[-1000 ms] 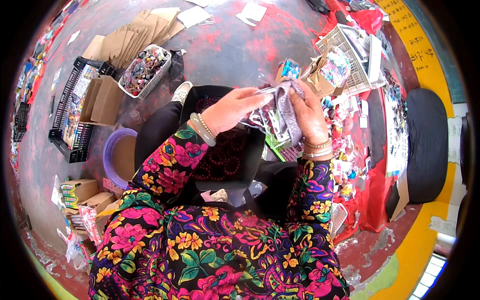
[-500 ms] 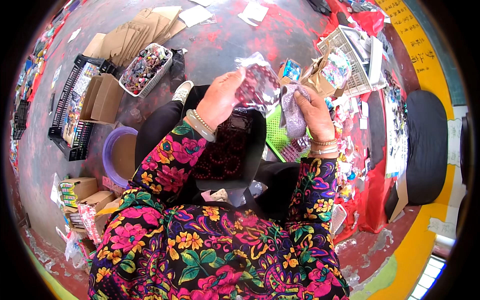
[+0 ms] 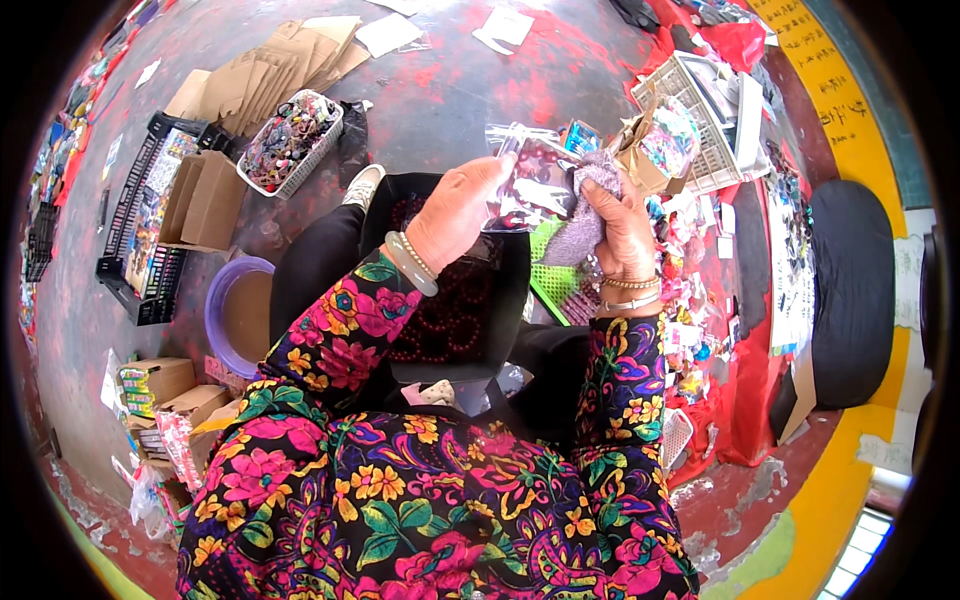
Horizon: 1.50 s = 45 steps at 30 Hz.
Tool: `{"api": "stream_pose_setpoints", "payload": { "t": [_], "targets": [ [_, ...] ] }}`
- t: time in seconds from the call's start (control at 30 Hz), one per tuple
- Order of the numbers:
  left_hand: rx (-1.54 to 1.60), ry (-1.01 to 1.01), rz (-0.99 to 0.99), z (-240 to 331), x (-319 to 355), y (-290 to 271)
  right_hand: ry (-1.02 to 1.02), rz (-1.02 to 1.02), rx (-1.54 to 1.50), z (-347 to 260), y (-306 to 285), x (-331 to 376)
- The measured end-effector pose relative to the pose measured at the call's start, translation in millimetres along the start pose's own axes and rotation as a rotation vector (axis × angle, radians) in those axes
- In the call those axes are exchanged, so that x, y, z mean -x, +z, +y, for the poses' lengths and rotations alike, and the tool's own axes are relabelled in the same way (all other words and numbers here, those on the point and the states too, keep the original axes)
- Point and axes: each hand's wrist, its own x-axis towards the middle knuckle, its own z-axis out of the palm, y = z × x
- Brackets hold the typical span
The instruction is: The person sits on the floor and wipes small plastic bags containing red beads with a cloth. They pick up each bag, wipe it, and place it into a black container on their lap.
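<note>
My left hand (image 3: 462, 208) pinches the left edge of a clear plastic bag (image 3: 537, 190) that has dark red beads in it. A greyish-purple cloth (image 3: 576, 226) is gripped in my right hand (image 3: 622, 222) and lies against the bag's right side. Below my left hand, between my legs, stands a black bin (image 3: 505, 325) with dark red bead strings (image 3: 452, 325) inside. Under the cloth sits a bright green basket (image 3: 550, 285), with small reddish beaded pieces at its right side.
A purple tub (image 3: 214, 318) stands left of my leg. Farther off are a white basket of mixed trinkets (image 3: 290, 140), a black crate (image 3: 150, 305), flattened cardboard (image 3: 270, 75) and a cream crate (image 3: 715, 165). Small packets cover the red cloth (image 3: 752, 400) on the right.
The bag has turned flatter and shifted slightly right, and the cloth now touches it. My right hand has moved a little left toward my left hand.
</note>
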Motion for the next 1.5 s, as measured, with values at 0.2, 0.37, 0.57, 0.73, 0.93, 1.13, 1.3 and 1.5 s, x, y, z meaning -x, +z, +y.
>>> {"api": "stream_pose_setpoints", "payload": {
  "t": [0.2,0.37,0.57,0.73,0.93,1.13,1.3,1.5],
  "targets": [
    [0.038,-0.201,0.000,7.2,6.7,3.0,0.013,-0.105,0.238,-0.4,-0.6,1.7],
    [0.025,-0.319,-0.080,3.0,7.5,3.3,-0.050,-0.018,0.378,3.1,8.5,0.2],
    [-0.001,-0.254,-0.075,11.6,8.7,16.4,-0.160,0.159,0.421,10.4,7.7,-6.0],
    [0.085,-0.116,0.042,6.7,3.8,-0.1,-0.125,0.202,0.051,-13.3,-12.7,-7.4],
    [0.170,0.124,0.085,5.1,2.5,3.9,0.033,-0.060,-0.472,-13.8,-12.0,-1.3],
    [-0.066,0.243,0.104,-6.1,3.4,9.9,0.113,-0.071,-0.355,5.7,23.1,-1.1],
    [-0.297,0.155,0.046,-6.6,0.1,8.2,-0.011,-0.072,-0.302,3.6,37.9,9.4],
    [-0.322,0.016,0.035,-19.3,2.4,11.0,-0.188,0.161,-0.062,17.9,27.7,5.4]
  ]
}}
